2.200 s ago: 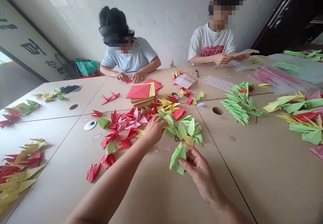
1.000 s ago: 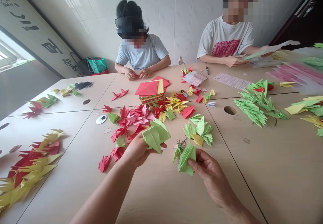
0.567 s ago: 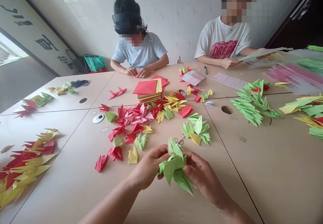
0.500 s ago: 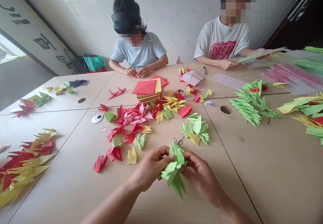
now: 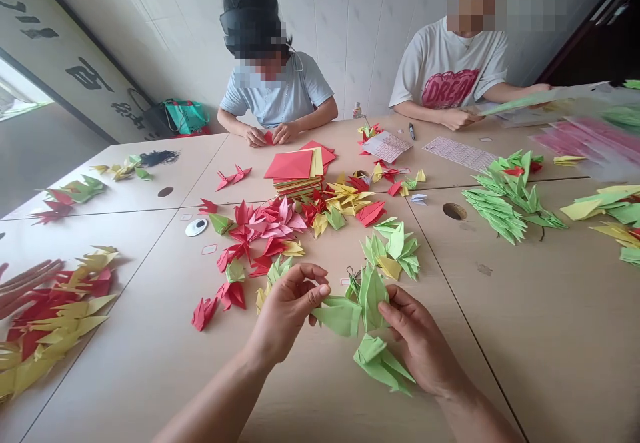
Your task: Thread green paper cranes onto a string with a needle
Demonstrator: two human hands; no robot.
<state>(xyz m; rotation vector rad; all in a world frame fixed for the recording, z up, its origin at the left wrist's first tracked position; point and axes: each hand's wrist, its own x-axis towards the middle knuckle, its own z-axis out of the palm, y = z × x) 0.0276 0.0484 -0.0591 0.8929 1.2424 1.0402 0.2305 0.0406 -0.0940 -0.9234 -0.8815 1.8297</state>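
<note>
My left hand point(image 5: 293, 313) pinches the tip of a light green folded paper crane point(image 5: 340, 316) between thumb and fingers. Close beside it, my right hand point(image 5: 417, 336) grips another green paper crane point(image 5: 373, 296) by its edge. A third green crane point(image 5: 381, 363) hangs or lies below, near my right fingers; whether it touches them I cannot tell. Behind the held cranes shows a dark cord loop point(image 5: 353, 274). Farther back lies a bunch of green cranes point(image 5: 397, 246) with a yellow one among them. Red, pink and yellow cranes point(image 5: 267, 223) are heaped to the left.
A stack of red and yellow paper squares point(image 5: 290, 165) stands mid-table. Strung green cranes point(image 5: 495, 213) lie right, near a round table hole point(image 5: 455, 211). Red and yellow cranes point(image 5: 60, 310) lie left, beside another person's hand point(image 5: 30, 286). Two people sit opposite, handling paper and plastic sheets.
My hands have moved apart slightly, and the compact green bunch between them is now spread into separate cranes. Another person's hand has come in at the left edge.
</note>
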